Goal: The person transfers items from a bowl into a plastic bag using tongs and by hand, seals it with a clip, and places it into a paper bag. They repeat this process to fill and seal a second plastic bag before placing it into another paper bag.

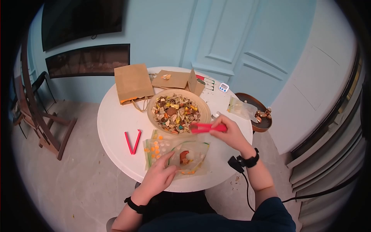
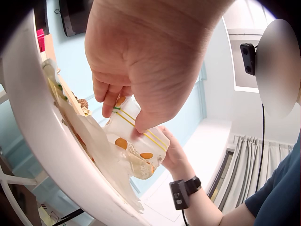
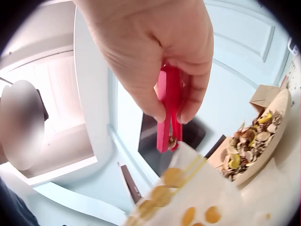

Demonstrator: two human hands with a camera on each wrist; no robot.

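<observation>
In the head view my right hand (image 1: 224, 131) pinches red tongs (image 1: 203, 127) over the front edge of a bowl (image 1: 208, 112) of mixed dried petals and cones. The right wrist view shows a small brown piece (image 3: 172, 141) between the tips of the tongs (image 3: 168, 103). My left hand (image 1: 159, 176) holds the edge of a clear zip bag with orange dots (image 1: 199, 152), its mouth spread. Orange-brown pieces (image 1: 184, 156) lie inside it. From the left wrist view, thumb and fingers of the left hand (image 2: 141, 61) pinch the bag (image 2: 136, 127).
A second pair of red tongs (image 1: 133, 144) lies left of the bags. Behind the bowl are a paper bag (image 1: 133, 83), a cardboard piece (image 1: 172, 79) and a timer (image 1: 223, 87). At the right, a plastic bag (image 1: 241, 108) overlaps a brown tray (image 1: 262, 125).
</observation>
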